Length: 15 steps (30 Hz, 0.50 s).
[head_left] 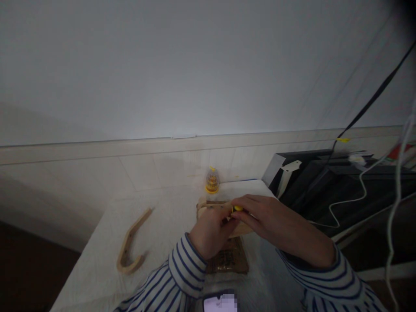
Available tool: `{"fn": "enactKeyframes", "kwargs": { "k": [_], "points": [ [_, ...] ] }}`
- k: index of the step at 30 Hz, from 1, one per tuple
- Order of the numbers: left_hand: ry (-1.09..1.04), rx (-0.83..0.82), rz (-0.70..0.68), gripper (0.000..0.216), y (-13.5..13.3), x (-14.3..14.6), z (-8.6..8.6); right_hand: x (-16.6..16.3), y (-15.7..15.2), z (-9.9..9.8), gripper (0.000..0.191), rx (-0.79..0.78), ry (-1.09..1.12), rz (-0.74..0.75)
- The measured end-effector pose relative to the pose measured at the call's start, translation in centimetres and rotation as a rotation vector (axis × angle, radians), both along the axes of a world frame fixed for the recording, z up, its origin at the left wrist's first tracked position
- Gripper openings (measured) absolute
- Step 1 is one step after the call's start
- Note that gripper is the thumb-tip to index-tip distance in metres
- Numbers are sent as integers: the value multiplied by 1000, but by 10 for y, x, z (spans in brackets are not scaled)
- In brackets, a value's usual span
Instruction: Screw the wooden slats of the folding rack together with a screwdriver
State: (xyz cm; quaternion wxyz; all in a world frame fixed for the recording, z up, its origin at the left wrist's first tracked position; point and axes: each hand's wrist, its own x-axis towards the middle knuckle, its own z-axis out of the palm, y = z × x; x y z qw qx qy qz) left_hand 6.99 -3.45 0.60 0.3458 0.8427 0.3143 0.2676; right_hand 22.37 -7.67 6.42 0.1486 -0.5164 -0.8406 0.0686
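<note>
My right hand (256, 212) is closed in a pinch on a small yellow-and-black screwdriver handle (238, 208); its tip is hidden. Close against it, my left hand (212, 227) curls its fingers over a pale wooden piece (243, 230), whose shape is mostly covered by both hands. Under the hands lies a brown packet (232, 258) with a shiny front. A curved, J-shaped wooden piece (125, 247) with small holes rests on the table to the left. Behind the hands stands a clear dome-shaped case (212, 181) with a yellow base, apparently holding bits.
The white-covered table (94, 260) meets a panelled wall (156, 169). At the near edge lies a phone (219, 302) with its screen lit. Dark flat panels (325, 182) lean on the right, with a white cable (364, 186) and a black strap (373, 102) near them.
</note>
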Motion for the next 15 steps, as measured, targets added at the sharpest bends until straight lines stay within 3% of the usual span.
{"fn": "enactKeyframes", "kwargs": {
  "k": [11, 15],
  "points": [
    [55, 64, 101, 7, -1, 1, 5, -3, 0, 0, 15, 31, -39, -29],
    [57, 78, 76, 9, -1, 0, 6, -1, -1, -3, 24, 81, -6, -1]
  ]
}}
